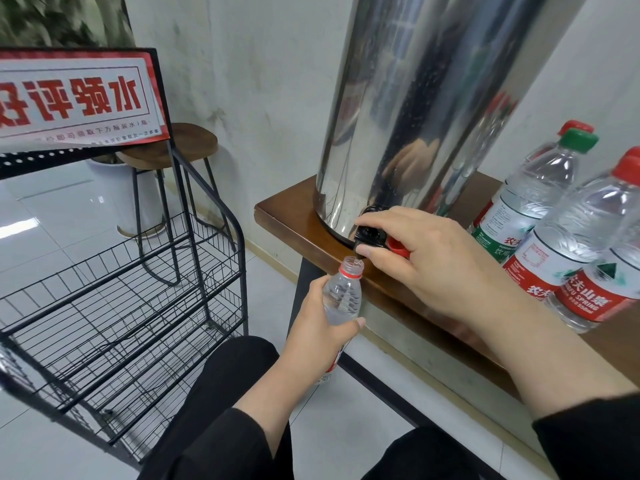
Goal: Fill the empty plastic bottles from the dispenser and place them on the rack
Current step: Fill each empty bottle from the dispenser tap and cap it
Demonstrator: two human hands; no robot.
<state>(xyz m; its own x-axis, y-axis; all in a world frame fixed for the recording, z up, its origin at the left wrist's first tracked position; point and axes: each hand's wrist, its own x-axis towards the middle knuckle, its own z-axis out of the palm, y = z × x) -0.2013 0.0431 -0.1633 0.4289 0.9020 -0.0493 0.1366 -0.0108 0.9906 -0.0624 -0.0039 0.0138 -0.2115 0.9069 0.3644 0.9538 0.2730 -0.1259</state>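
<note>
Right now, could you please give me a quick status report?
Left hand grips open bottle under tap. Right hand pinches tap, red cap tucked in palm. Rack holds no bottles. Nothing in the way.

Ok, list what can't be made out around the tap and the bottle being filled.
1. Head view: the tap on the dispenser is mostly covered by the right hand; water flow can't be seen.
2. The held bottle: its lower half sits behind the left hand, so the fill level is unclear.
3. The red cap is half hidden in the right hand's grip.
</note>
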